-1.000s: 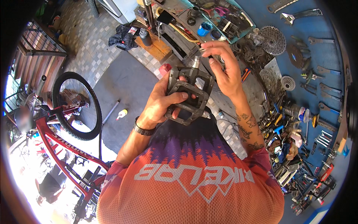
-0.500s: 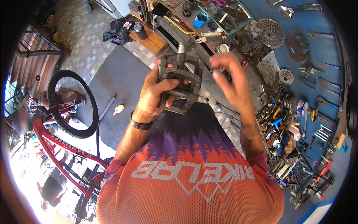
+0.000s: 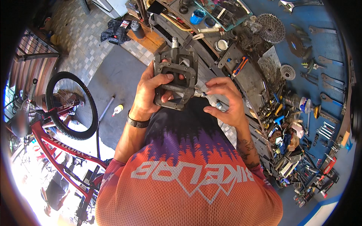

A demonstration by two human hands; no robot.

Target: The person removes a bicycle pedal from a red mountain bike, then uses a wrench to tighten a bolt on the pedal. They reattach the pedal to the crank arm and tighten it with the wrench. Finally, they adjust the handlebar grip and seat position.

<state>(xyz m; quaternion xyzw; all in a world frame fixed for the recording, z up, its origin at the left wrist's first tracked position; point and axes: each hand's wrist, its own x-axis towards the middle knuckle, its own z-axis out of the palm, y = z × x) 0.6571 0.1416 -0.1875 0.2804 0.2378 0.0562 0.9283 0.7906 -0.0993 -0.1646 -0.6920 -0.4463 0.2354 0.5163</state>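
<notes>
Two black pedals (image 3: 177, 89) sit stacked in the left hand (image 3: 146, 91), out in front of the jersey (image 3: 188, 196), as the right hand (image 3: 230, 101) drops from beside the upward-pointing axle (image 3: 174, 42) to the level of the sideways axle (image 3: 199, 94). We take that as a shift of attention from one pedal's threaded end to the other's, while the left hand keeps the same hold and the pair stays together. The left thumb lies across the frame of the nearer pedal and fingertips show through its openings, so we read a firm, closed grip. The right hand is part-way open, fingers curved over and thumb beneath, a gap between them; its fingertips hang right at the axle's end, and we cannot tell whether they touch it. Both forearms rise from the lower part of the view with elbows bent and spread, the left one banded at the wrist by a dark wristband (image 3: 137, 121), the right one tattooed and angled inward. Beyond them we see a cluttered workbench (image 3: 250, 81) on the right and, on the left, a red bicycle (image 3: 69, 149) beside a dark floor mat (image 3: 113, 73)
</notes>
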